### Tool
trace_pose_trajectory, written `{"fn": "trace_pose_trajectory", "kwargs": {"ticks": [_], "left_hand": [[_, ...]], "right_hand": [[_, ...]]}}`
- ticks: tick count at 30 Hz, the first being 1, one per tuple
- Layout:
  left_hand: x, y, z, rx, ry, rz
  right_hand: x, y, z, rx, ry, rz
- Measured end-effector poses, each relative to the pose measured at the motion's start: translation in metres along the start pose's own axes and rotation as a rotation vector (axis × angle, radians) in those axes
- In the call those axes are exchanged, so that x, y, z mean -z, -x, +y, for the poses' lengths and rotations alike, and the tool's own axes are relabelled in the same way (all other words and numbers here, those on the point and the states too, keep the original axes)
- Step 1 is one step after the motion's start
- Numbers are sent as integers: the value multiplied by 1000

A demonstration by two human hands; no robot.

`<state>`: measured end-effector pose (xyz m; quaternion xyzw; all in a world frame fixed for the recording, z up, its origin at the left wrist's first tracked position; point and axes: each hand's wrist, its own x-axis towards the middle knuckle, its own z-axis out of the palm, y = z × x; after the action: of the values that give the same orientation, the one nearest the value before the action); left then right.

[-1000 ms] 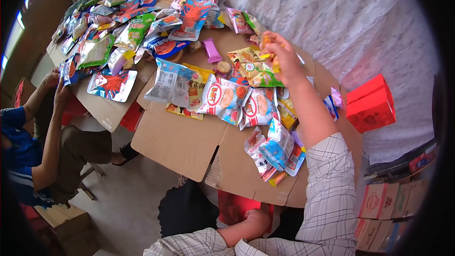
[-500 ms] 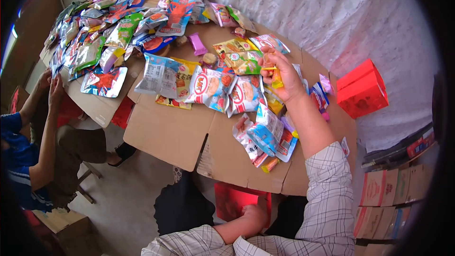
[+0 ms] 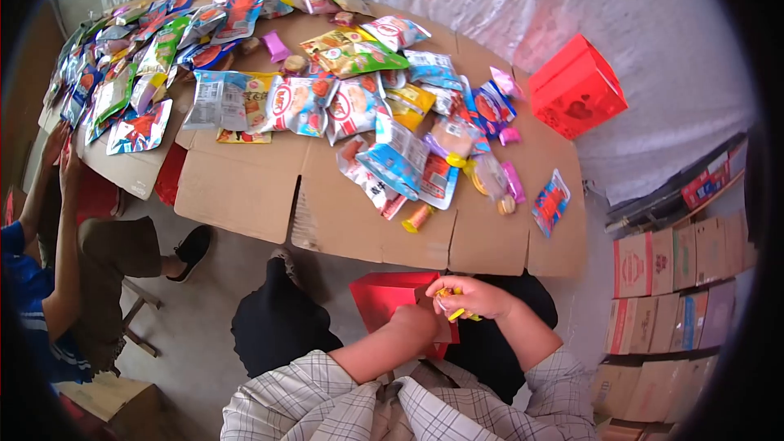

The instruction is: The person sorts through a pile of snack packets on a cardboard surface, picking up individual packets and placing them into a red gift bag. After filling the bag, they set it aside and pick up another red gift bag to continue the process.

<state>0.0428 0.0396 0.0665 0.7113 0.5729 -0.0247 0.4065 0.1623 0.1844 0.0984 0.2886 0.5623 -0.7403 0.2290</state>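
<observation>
A red paper bag stands between my knees, below the table edge. My left hand reaches into its opening, and the fingers are hidden there. Close beside it, at the bag's right rim, my right hand is closed round small yellow-wrapped candies. On the cardboard in front of me lie white snack packets, a blue and white packet and a small yellow-wrapped roll. A small blue and red packet lies apart on the right.
A second red bag stands at the table's far right. A large heap of snack packets covers the left end, where another person's hands are at work. Cardboard boxes are stacked on the right. A cardboard sheet covers the table.
My right hand has come down from above the packets to the red bag on my lap, with the yellow candies in it. The view has shifted to the right.
</observation>
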Motion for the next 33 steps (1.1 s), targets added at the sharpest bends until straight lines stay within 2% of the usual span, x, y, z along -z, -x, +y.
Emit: {"fn": "trace_pose_trajectory", "kwargs": {"ticks": [1, 2, 4, 6, 8, 9, 10, 12, 13, 15, 20, 21, 23, 24, 26, 27, 29, 30, 32, 33], "left_hand": [[-7, -6, -2, -13, -11, -22], [-11, -8, -2, -22, -22, -42], [-8, 0, 0, -19, -17, -31], [-2, 4, 1, -24, -9, -27], [1, 5, 2, -66, -21, -81], [-8, 4, -1, -87, -38, 21], [-14, 1, -4, -92, -37, 16], [-18, -4, -9, -55, -29, 64], [-15, -2, -10, -58, -25, 63], [-4, 5, -13, -53, -63, 127], [-5, 9, -22, -9, -82, 151], [-6, 9, -26, -16, -85, 169], [-9, 9, -31, -22, -87, 180], [-10, 8, -33, -31, -102, 193], [-13, 7, -38, -38, -111, 205], [-15, 6, -41, -43, -110, 235], [-18, 6, -42, -49, -99, 263], [-18, 6, -43, -38, -101, 279], [-14, 7, -42, -34, -101, 296], [-10, 10, -40, -34, -97, 280]], "right_hand": [[2, 2, 28, -82, -79, 119], [1, 2, 51, -75, -82, 121], [-2, 0, 85, -7, -165, 325], [-4, -2, 100, 38, -217, 334], [-12, -8, 102, 100, -18, 375], [-18, -15, 100, 288, 108, 423], [-22, -13, 97, 285, 104, 427], [-23, -5, 73, 376, 551, 431], [-25, 1, 54, 371, 551, 430], [-30, 8, 17, 472, 902, 527], [-26, -22, -41, 912, 1034, 827], [-23, -32, -50, 908, 1028, 835], [-16, -50, -64, 866, 1307, 876], [-14, -57, -68, 865, 1303, 876], [-12, -65, -72, 640, 1421, 810], [-11, -66, -69, 638, 1421, 806], [-6, -64, -59, 755, 1356, 847], [-7, -58, -54, 749, 1356, 842], [-12, -38, -44, 803, 1106, 869], [-20, -24, -39, 696, 948, 840]]}}
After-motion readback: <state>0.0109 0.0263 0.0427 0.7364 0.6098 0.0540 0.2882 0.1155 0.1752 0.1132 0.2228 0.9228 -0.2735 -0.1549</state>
